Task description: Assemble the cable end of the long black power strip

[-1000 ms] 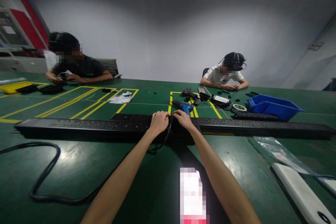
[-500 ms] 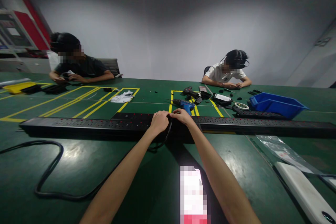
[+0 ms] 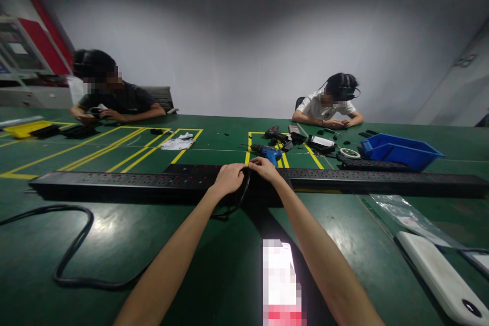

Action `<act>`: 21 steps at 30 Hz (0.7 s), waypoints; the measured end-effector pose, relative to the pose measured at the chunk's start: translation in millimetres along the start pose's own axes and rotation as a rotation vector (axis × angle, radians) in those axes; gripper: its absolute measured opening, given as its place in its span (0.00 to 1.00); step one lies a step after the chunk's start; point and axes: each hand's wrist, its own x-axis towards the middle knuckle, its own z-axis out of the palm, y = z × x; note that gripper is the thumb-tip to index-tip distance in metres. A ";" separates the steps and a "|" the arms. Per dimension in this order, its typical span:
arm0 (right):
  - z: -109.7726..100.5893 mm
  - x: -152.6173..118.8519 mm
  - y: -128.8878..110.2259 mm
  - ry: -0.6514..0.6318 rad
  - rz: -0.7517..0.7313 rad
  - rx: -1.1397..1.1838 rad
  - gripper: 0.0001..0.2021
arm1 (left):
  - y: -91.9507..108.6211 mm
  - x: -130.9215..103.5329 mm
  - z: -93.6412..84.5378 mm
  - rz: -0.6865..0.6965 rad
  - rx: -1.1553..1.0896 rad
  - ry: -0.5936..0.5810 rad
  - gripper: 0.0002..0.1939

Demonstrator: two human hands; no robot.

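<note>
My left hand and my right hand meet above the middle of the long black power strips. Both have their fingers pinched together at the upper end of a black cable; its very tip is hidden by the fingers. From there the cable curves down, passes behind my left forearm and lies in a wide bend on the table's left side. One power strip stretches to the left of my hands, another to the right, with rows of sockets on top. Beyond my right hand lies a blue drill.
A lit phone lies between my forearms. To the right are a white device and a clear plastic bag. Farther back stand a blue bin, a tape roll and white papers. Two people sit across the table.
The view has shifted very slightly. My left hand has moved a touch left and down; both hands stay pinched at the cable's end.
</note>
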 end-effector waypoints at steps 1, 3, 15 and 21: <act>0.4 -1.5 0.8 0.025 -0.017 -0.036 0.08 | -2.3 0.3 -1.7 0.023 0.000 -0.017 0.20; 0.9 -4.4 2.3 0.064 -0.047 -0.115 0.11 | -7.7 1.3 -4.7 0.065 0.006 -0.043 0.20; -0.5 -3.6 16.0 0.094 -0.110 0.215 0.19 | -14.4 17.9 -0.8 -0.043 0.052 -0.102 0.19; 0.0 -3.2 18.6 0.082 -0.121 0.354 0.15 | -17.1 13.3 2.5 -0.005 0.033 -0.060 0.19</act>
